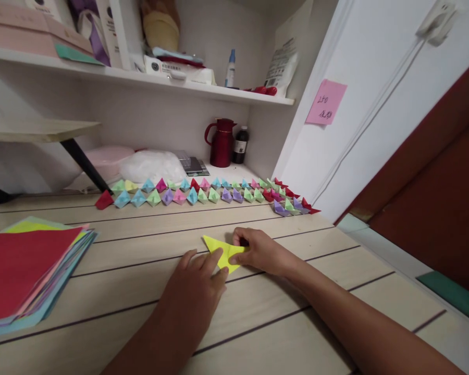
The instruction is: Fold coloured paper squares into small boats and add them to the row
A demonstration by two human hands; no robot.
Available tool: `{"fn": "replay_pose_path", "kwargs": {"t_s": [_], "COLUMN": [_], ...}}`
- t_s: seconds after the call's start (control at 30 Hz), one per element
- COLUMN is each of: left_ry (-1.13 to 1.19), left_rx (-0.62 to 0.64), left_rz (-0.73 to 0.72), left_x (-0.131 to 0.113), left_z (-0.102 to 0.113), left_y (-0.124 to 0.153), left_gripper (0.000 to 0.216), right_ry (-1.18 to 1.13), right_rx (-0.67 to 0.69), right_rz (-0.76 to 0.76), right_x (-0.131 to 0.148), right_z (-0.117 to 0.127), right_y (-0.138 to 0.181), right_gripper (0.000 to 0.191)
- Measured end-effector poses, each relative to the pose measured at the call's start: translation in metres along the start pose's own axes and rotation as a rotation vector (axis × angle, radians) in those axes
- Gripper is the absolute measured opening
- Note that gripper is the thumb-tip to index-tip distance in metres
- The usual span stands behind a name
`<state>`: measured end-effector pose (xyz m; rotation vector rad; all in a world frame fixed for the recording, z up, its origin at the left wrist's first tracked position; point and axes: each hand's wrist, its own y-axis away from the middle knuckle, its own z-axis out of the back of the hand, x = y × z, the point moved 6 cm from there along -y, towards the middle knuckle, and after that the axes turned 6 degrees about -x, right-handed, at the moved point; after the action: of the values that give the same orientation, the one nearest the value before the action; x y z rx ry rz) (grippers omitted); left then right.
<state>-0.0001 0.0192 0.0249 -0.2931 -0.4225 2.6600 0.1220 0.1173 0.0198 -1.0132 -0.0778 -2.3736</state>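
a yellow folded paper (220, 250) lies on the desk (297, 323) between both hands. the left hand (195, 291) presses it with flat, stretched fingers; the right hand (260, 253) fingers pinch its right corner. paper boats (203, 196) line the far edge

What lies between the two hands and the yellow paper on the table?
Nothing visible does. The left hand rests its fingertips directly on the yellow paper, and the right hand touches its right end.
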Motion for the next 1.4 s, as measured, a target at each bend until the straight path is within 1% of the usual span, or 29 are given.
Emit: {"fn": "replay_pose_path", "kwargs": {"t_s": [0.07, 0.13, 0.17, 0.27, 0.33, 0.37, 0.43, 0.53, 0.6, 0.7, 0.77, 0.9, 1.0, 1.07, 1.13, 1.2, 1.23, 1.3, 1.4], "left_ry": [0.058, 0.172, 0.258, 0.561, 0.734, 0.808, 0.950, 1.099, 1.102, 1.062, 1.073, 1.099, 1.138, 1.228, 1.358, 1.482, 1.532, 1.593, 1.605], "left_rx": [-0.038, -0.124, -0.186, -0.349, -0.387, -0.388, -0.380, -0.382, -0.374, -0.366, -0.354, -0.331, -0.334, -0.307, -0.253, -0.190, -0.166, -0.142, -0.118], "left_rz": [0.042, 0.144, 0.237, 0.597, 0.756, 0.793, 0.805, 0.744, 0.743, 0.828, 0.851, 0.812, 0.792, 0.778, 0.769, 0.778, 0.783, 0.788, 0.793], "left_x": [0.004, 0.014, 0.023, 0.054, 0.065, 0.066, 0.063, 0.052, 0.046, 0.046, 0.046, 0.049, 0.051, 0.050, 0.048, 0.045, 0.043, 0.041, 0.040], "left_z": [0.002, 0.007, 0.010, 0.013, 0.010, 0.008, 0.006, 0.004, 0.003, 0.003, 0.005, 0.008, 0.009, 0.008, 0.005, 0.001, 0.000, -0.002, -0.004], "left_y": [0.000, 0.000, 0.000, 0.006, 0.009, 0.009, 0.007, 0.002, 0.002, 0.005, 0.006, 0.004, 0.004, 0.004, 0.002, 0.001, 0.001, 0.001, 0.002], "left_gripper": [0.030, 0.029, 0.029, 0.032, 0.039, 0.042, 0.046, 0.045, 0.035, 0.024, 0.023, 0.027, 0.031, 0.033, 0.034, 0.032, 0.031, 0.028, 0.027], "right_ry": [-0.152, -0.311, -0.399, -0.646, -0.722, -0.732, -0.725, -0.733, -0.753, -0.751, -0.742, -0.753, -0.794, -0.816, -0.848, -0.904, -0.938, -1.008, -1.078], "right_rx": [0.006, -0.051, -0.088, -0.159, -0.176, -0.181, -0.183, -0.161, -0.146, -0.131, -0.126, -0.116, -0.098, -0.149, -0.234, -0.270, -0.258, -0.185, -0.074], "right_rz": [-0.043, -0.086, -0.109, -0.164, -0.160, -0.152, -0.124, -0.074, -0.046, -0.021, -0.016, -0.023, -0.028, -0.021, -0.005, 0.004, 0.007, 0.021, 0.071], "right_x": [-0.003, -0.005, -0.005, -0.006, -0.004, -0.002, 0.003, 0.013, 0.018, 0.022, 0.021, 0.020, 0.024, 0.026, 0.027, 0.026, 0.027, 0.031, 0.041], "right_z": [-0.001, -0.001, -0.001, -0.003, -0.005, -0.007, -0.009, -0.013, -0.014, -0.015, -0.016, -0.016, -0.012, -0.003, 0.007, 0.013, 0.013, 0.010, 0.003], "right_y": [0.001, 0.001, 0.000, -0.001, -0.001, -0.001, 0.002, 0.006, 0.008, 0.010, 0.009, 0.010, 0.012, 0.012, 0.013, 0.013, 0.013, 0.014, 0.017], "right_gripper": [0.026, 0.030, 0.033, 0.042, 0.043, 0.043, 0.040, 0.036, 0.036, 0.036, 0.036, 0.039, 0.037, 0.036, 0.036, 0.032, 0.031, 0.031, 0.034]}}
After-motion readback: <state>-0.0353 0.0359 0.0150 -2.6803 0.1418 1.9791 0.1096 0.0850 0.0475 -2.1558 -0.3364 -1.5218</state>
